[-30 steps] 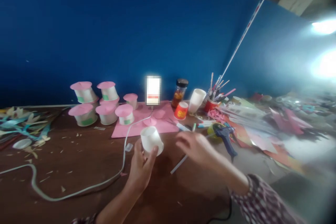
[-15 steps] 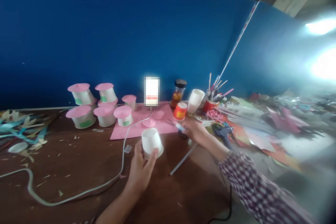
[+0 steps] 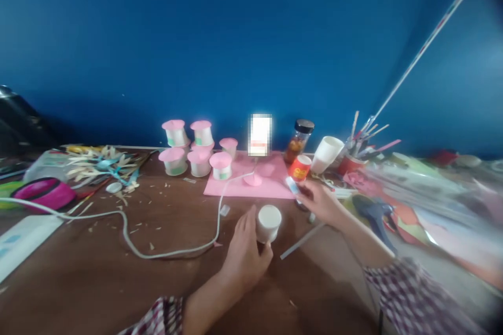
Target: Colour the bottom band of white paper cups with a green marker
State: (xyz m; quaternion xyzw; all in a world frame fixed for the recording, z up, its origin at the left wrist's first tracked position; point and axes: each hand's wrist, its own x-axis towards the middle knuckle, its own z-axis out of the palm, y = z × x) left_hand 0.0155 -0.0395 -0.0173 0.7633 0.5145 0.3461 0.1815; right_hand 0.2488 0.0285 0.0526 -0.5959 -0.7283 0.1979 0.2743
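The left hand point(image 3: 247, 248) is curled around the side of a white paper cup point(image 3: 269, 222), its thumb at the near side and its fingers at the left. The cup is located over the tabletop point(image 3: 220, 293), in front of a pink sheet point(image 3: 275, 170); whether its lower edge contacts the surface cannot be determined.

The right hand point(image 3: 318, 200) is positioned beyond and to the right of the cup. Its fingers are drawn together at a small white-and-blue object point(image 3: 292, 185); whether they grip it cannot be determined.

A pale narrow strip point(image 3: 301, 243) lies on the tabletop between the cup and the right forearm. A dark blue glue gun point(image 3: 373, 214), blurred, lies to the right of that forearm. Behind the right hand stand a red cup point(image 3: 301, 168), a dark-lidded jar point(image 3: 297, 145), a taller white cup point(image 3: 327, 154) and a container of sticks point(image 3: 351, 165).

A pink disc point(image 3: 252, 179) lies on the sheet. To its left stand pink-topped cups point(image 3: 175, 162), some stacked in two tiers. A white cable point(image 3: 165, 255) runs across the tabletop to the left. A blue wall point(image 3: 196, 36) forms the background.
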